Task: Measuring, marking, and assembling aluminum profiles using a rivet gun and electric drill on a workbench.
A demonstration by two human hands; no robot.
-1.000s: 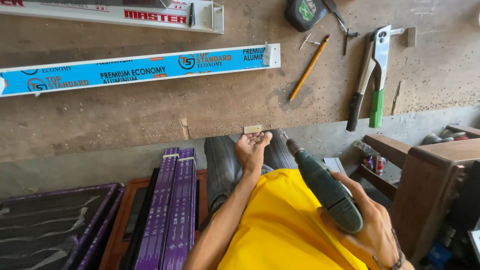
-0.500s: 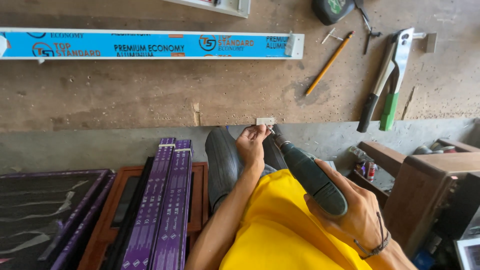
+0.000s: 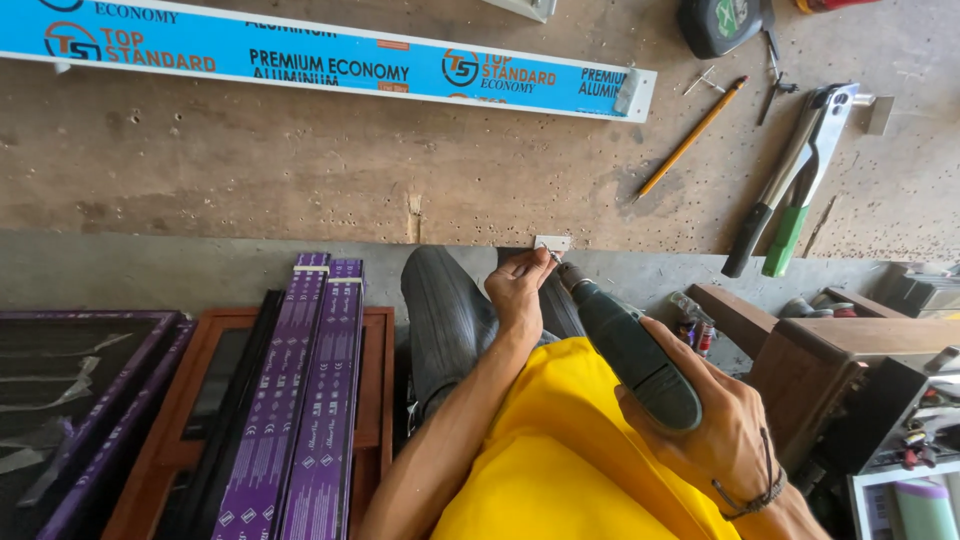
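The small metal bracket [image 3: 552,243] sits at the front edge of the workbench [image 3: 300,170], with its long axis running along that edge, left to right. We see the left hand [image 3: 518,290] pinching it from below with the fingertips closed on it. The right hand [image 3: 715,420] is wrapped firmly around the dark green drill [image 3: 625,345], whose long body points up and to the left, so the bit end meets the bracket just beside the left fingers. Further back on the bench lies a blue aluminium profile [image 3: 330,60], almost parallel to the edge. A pencil [image 3: 692,136] lies diagonally, near a rivet tool [image 3: 790,180] with a green handle.
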